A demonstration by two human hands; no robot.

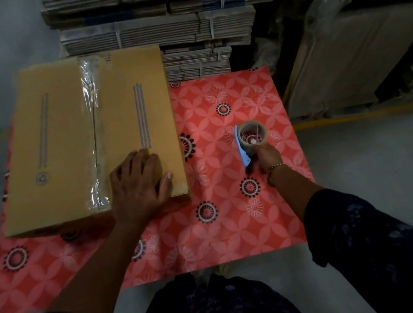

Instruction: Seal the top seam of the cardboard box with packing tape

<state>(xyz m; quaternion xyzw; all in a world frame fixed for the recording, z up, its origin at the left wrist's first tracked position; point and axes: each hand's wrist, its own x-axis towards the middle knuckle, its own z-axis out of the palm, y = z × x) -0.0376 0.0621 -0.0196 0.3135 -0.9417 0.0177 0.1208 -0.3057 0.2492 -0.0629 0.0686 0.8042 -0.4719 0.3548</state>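
A closed brown cardboard box (55, 138) lies on the left half of a red patterned table. A strip of clear tape (94, 133) runs along its centre seam from the far edge to the near edge. My left hand (138, 183) rests flat on the box's near right flap, fingers spread. To the right of the box, my right hand (266, 158) grips the handle of a blue tape dispenser (249, 139) carrying a roll of clear tape; the dispenser stands on the table, apart from the box.
The red flower-patterned table cover (232, 205) reaches to its near edge by my legs. Bundled stacks of flattened cartons (157, 19) rise behind the table. Large wrapped boxes (357, 59) stand at the right. Grey floor lies on both sides.
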